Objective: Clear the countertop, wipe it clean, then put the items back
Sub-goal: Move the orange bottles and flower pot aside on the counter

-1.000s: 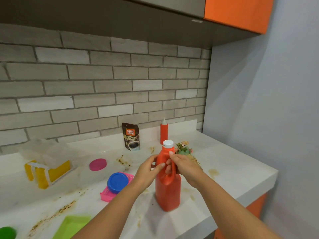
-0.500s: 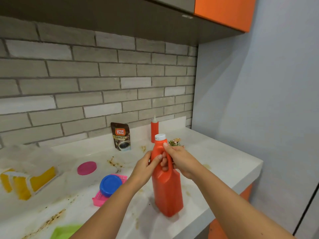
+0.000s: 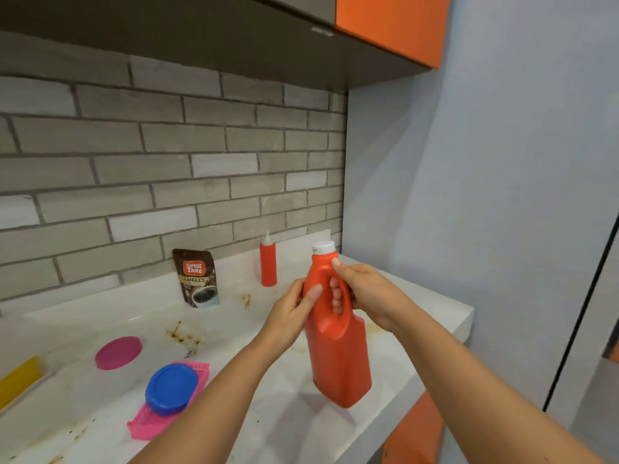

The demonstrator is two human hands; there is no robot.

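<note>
Head view: right hand (image 3: 365,296) curled through its handle, left hand (image 3: 294,309) gripping its neck, the tilted red jug (image 3: 338,349) hangs, seemingly lifted, over the countertop (image 3: 294,416) near its right edge, where a slip could drop it floorward.

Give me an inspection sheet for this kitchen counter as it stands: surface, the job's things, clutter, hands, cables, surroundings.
Surface: white countertop, brown stains in several spots.
Job's things: orange jug, white cap on, tilted, seemingly off the counter; coffee pouch and red squeeze bottle upright by the wall; pink lid; blue lid lying on a pink tray.
Clutter: yellow thing, cut off at the left edge.
Hands: right hand grips the jug's handle; left hand holds its side.
Cables: nothing seen.
Surroundings: brick wall behind, orange cabinet above, grey wall to the right.
</note>
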